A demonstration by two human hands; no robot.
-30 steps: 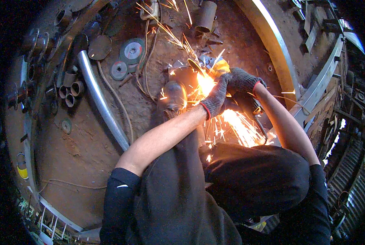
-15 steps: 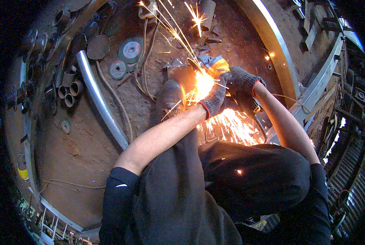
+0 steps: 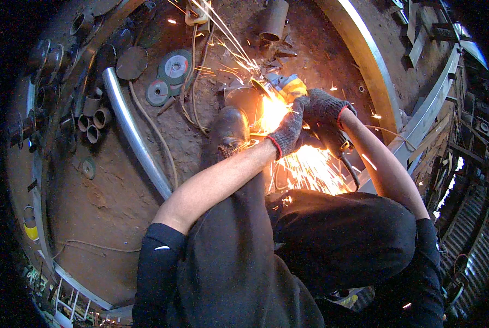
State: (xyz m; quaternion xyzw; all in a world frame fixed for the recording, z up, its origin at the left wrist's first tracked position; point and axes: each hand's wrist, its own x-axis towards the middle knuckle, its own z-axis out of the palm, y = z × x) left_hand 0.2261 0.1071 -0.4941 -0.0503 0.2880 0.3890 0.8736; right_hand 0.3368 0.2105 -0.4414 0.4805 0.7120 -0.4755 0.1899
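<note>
Dirt floor (image 3: 119,208) strewn with metal stock. Long curved steel band (image 3: 364,60) arcing toward the far right edge; bent silver tube (image 3: 132,131) lying left of centre, long axis running near to far. Dark boot (image 3: 231,128) planted mid-floor, just beside a round metal piece (image 3: 244,101) under the spark shower. Angle grinder (image 3: 291,87), yellow-bodied, angled far-left to near-right, disc end farthest away. Right hand (image 3: 323,106) gloved, wrapped around its body; left hand (image 3: 288,128) gloved, closed, probably on the side handle, glare hiding the grip. Green grinding discs (image 3: 173,68) far left.
</note>
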